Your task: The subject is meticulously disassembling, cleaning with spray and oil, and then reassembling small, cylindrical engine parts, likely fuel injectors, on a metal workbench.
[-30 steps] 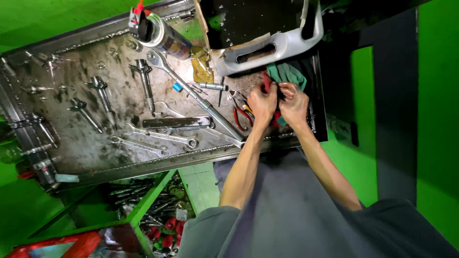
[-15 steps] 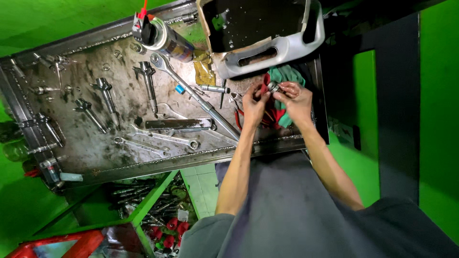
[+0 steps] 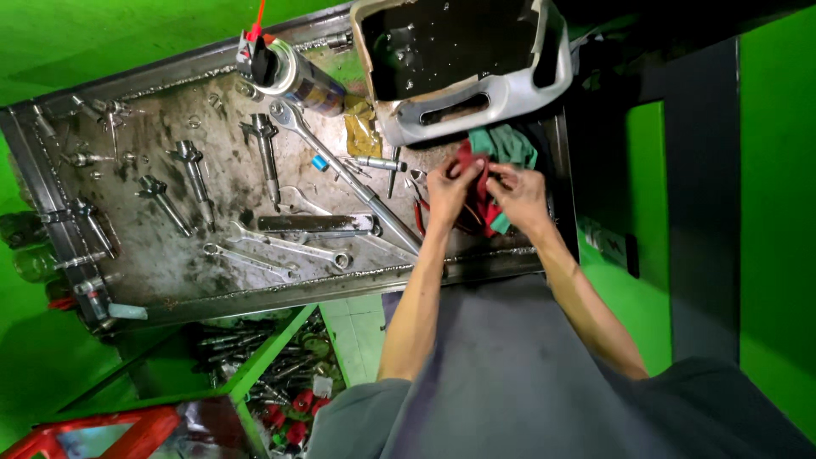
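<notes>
Both hands meet over the right end of a grimy metal workbench tray [image 3: 170,280]. My left hand [image 3: 450,191] pinches a red rag [image 3: 476,183], and my right hand [image 3: 518,195] grips the same rag from the other side. Whatever small part may be inside the rag is hidden. A green cloth [image 3: 510,144] lies just beyond the hands, against a grey plastic housing [image 3: 476,102].
Several wrenches [image 3: 280,246], a long ratchet handle [image 3: 340,170] and injector-like parts [image 3: 191,170] lie across the tray. A spray can [image 3: 293,76] lies at the far edge. Red-handled pliers [image 3: 421,217] sit by my left wrist. Below the bench a shelf holds more tools [image 3: 280,374].
The view has shifted slightly. My hands stay together at the same spot, kneading the red rag, which now shows more between the fingers.
</notes>
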